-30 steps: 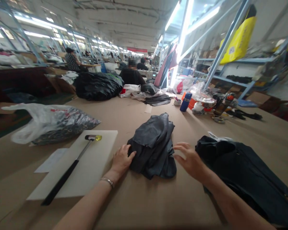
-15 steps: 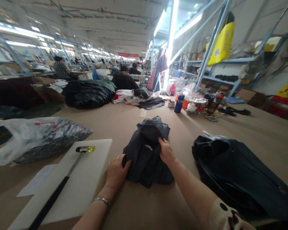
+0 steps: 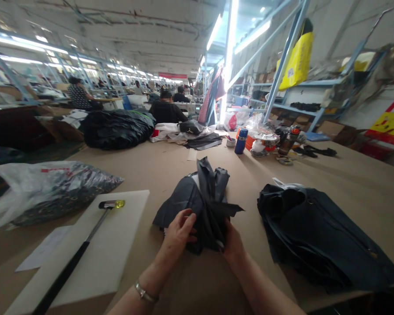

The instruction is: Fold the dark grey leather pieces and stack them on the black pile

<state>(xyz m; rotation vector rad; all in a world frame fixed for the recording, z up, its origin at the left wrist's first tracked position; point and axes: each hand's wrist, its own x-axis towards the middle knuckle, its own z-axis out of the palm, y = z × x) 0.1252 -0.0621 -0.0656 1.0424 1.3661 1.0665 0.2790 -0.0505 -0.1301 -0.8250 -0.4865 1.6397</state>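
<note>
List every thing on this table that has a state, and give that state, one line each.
left hand: closed on the grey fabric pieces.
right hand: closed on the same bundle.
grey fabric pieces: gathered, partly lifted, edges sticking up.
dark garment pile: lying flat, untouched.
hammer: lying on the white board, unheld.
plastic bag: full, lying on its side.
blue bottle: upright, capped.

Brown table (image 3: 170,175) with garments (image 3: 315,232), board (image 3: 114,245)

The mallet (image 3: 85,245) handle's end is cut off — bottom edge.
</note>
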